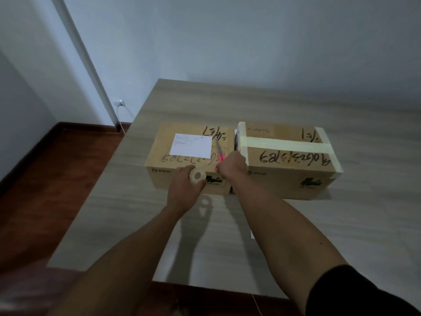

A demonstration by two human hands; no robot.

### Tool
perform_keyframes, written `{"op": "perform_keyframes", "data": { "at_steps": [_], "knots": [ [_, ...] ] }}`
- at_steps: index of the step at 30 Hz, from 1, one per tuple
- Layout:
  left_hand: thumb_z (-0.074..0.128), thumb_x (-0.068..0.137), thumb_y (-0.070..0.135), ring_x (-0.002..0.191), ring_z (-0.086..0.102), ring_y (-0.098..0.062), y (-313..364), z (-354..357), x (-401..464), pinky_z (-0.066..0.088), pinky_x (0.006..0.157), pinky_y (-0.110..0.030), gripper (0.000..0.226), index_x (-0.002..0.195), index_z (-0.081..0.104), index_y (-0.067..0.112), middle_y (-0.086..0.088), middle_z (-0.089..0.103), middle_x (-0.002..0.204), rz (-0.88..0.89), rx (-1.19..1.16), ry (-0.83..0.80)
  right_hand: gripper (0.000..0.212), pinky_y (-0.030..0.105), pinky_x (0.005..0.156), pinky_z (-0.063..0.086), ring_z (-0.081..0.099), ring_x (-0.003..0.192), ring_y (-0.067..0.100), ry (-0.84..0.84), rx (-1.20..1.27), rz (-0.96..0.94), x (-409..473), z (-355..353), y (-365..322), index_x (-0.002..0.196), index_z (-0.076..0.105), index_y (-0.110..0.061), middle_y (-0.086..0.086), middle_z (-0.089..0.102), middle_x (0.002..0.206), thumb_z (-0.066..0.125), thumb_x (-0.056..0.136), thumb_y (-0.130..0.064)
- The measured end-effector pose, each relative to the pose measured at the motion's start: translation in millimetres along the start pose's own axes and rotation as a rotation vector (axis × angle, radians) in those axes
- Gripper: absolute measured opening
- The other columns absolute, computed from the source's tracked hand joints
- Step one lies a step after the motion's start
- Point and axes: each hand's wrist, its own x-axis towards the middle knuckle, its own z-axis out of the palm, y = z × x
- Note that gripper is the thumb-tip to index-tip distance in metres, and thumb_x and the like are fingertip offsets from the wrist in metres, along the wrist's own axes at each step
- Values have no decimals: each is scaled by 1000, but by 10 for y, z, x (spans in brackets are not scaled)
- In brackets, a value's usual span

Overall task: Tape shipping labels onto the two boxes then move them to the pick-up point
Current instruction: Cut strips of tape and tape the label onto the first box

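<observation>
Two cardboard boxes stand side by side on the table. The left box [164, 156] carries a white shipping label [192, 145] on its top. The right box [287, 160] has wide pale tape across its top and no label that I can see. My left hand [184, 190] grips a roll of clear tape [197, 175] in front of the left box. My right hand [231, 165] holds pink-handled scissors [220, 153], blades pointing toward the label's right edge.
The grey wood-grain table [296, 236] reaches to the wall behind. A small white paper [252, 233] peeks out beside my right forearm. Reddish floor [57, 179] lies left, with a wall socket and cable [119, 103].
</observation>
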Motion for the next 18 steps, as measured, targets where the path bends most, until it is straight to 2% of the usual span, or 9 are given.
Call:
{"op": "perform_keyframes", "data": {
  "at_steps": [3, 6, 9, 13, 16, 18],
  "knots": [
    [85, 80, 32, 103, 57, -18, 68, 69, -75, 50, 90, -35, 54, 126, 64, 14, -4, 61, 118, -36, -3, 28, 25, 34, 59, 58, 71, 79, 28, -36, 96, -15, -74, -19, 103, 91, 65, -7, 9, 67, 87, 85, 81, -18],
    [85, 78, 33, 106, 58, -21, 167, 160, -200, 53, 91, -42, 52, 123, 65, 16, -4, 63, 116, -51, -6, 64, 24, 32, 48, 57, 72, 66, 28, -69, 226, -8, -233, -40, 292, 87, 66, -3, 12, 70, 81, 84, 83, -19],
    [83, 76, 35, 100, 62, -22, 225, 295, -349, 56, 84, -44, 43, 113, 68, 20, -1, 67, 107, -68, 3, 95, 24, 24, 36, 46, 68, 52, 24, -104, 320, -49, -411, -122, 528, 88, 66, 0, 14, 69, 76, 81, 85, -18],
    [82, 79, 30, 104, 60, -27, 273, 538, -622, 51, 86, -38, 47, 119, 66, 14, -7, 65, 112, -123, 60, 97, 22, 25, 38, 46, 61, 43, 23, -207, 365, -131, -633, -238, 1041, 86, 72, 6, 17, 69, 71, 77, 87, -15],
    [82, 82, 24, 116, 56, -29, 379, 720, -843, 48, 96, -40, 53, 129, 61, 12, -11, 58, 127, -159, 81, 57, 18, 36, 47, 54, 61, 46, 24, -230, 359, -139, -756, -290, 1533, 80, 74, -4, 12, 67, 64, 77, 83, -21],
    [81, 83, 21, 121, 54, -29, 434, 872, -965, 46, 102, -41, 57, 135, 58, 13, -11, 53, 134, -158, 87, 4, 20, 31, 47, 51, 61, 49, 21, -187, 283, -141, -821, -346, 1872, 72, 67, -11, 7, 65, 64, 77, 82, -24]
  ]
}}
